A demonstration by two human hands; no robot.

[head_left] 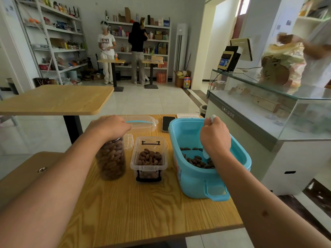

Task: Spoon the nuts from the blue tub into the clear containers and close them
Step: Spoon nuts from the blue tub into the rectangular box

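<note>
The word "FILA" can be read on the chest of the white T-shirt (pixel 106 40) worn by a person standing at the far shelves. The blue screen of the payment terminal (pixel 224 61) carries characters too small to read.

On the desk (pixel 143 203) three vessels stand in a row: a tall jar (pixel 111 158) at the left, a small lidless container (pixel 149 158) in the centre, the tub (pixel 206 176) at the right. Behind them, toward mid-frame, lie a lid (pixel 143 122) and a phone (pixel 167 123).
</note>
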